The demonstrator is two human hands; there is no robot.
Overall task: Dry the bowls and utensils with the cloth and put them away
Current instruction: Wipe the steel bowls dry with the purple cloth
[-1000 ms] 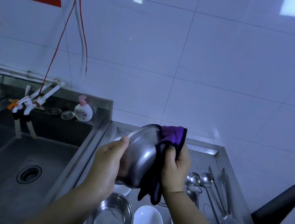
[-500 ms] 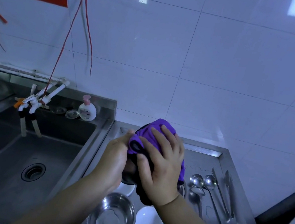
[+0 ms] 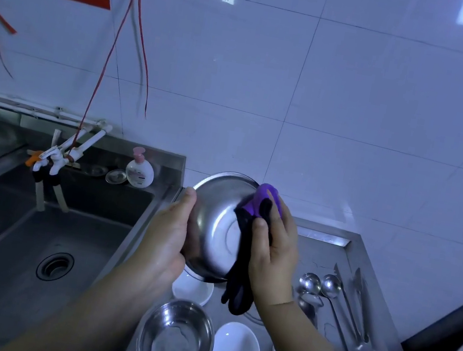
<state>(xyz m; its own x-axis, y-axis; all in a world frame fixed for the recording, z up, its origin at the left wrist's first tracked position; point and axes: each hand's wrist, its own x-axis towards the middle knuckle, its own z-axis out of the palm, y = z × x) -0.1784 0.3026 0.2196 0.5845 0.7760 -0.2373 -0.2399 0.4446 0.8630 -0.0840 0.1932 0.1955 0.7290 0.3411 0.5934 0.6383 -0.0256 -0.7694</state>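
Above the table [image 3: 318,252], beside the sink [image 3: 30,233], I'm tilting the steel bowl [image 3: 216,225] up on edge, my left hand [image 3: 167,241] curling round its rim while my right hand [image 3: 269,252] is pinching the purple cloth [image 3: 261,208] against the inside. Wet steel is feeling slippery: if I'm pressing too hard, it could be sliding out onto the bowls [image 3: 175,340] and ladles [image 3: 316,284] waiting below.
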